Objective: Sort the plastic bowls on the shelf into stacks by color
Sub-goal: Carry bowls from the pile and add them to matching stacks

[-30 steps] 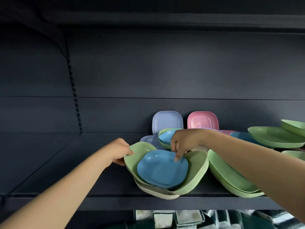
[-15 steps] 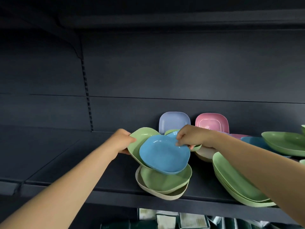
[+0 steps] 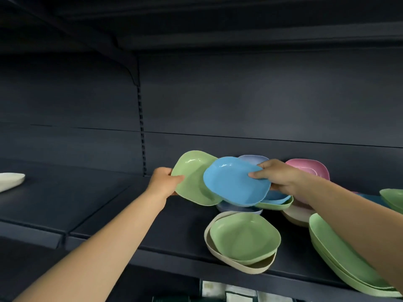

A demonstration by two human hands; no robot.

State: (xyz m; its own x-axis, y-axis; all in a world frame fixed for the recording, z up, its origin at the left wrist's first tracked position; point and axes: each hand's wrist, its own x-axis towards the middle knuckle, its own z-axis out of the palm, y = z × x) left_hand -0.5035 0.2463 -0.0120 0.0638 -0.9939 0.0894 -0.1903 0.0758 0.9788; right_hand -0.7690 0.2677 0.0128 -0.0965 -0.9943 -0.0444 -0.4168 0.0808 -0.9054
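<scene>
My left hand [image 3: 163, 181] grips the left rim of a light green bowl [image 3: 192, 182], held tilted above the shelf [image 3: 122, 205]. My right hand [image 3: 277, 174] pinches the right rim of a blue bowl [image 3: 233, 182], which overlaps the green one in the air. Below them a green bowl [image 3: 244, 236] sits inside a beige bowl [image 3: 253, 268] near the shelf's front edge. Behind lie a blue bowl in a green one [image 3: 277, 201], a lilac bowl [image 3: 253, 159] and a pink bowl [image 3: 309, 168] leaning on the back wall.
A stack of large green bowls [image 3: 340, 258] lies at the right under my forearm, with another green bowl [image 3: 392, 197] at the far right edge. A white bowl [image 3: 11, 180] sits on the shelf far left. A slotted upright [image 3: 141, 131] divides the back wall.
Both hands rose and drew apart: the green bowl went up and left, the blue bowl lifted up and right, off the stack. The view shifted so the shelf sits further right.
</scene>
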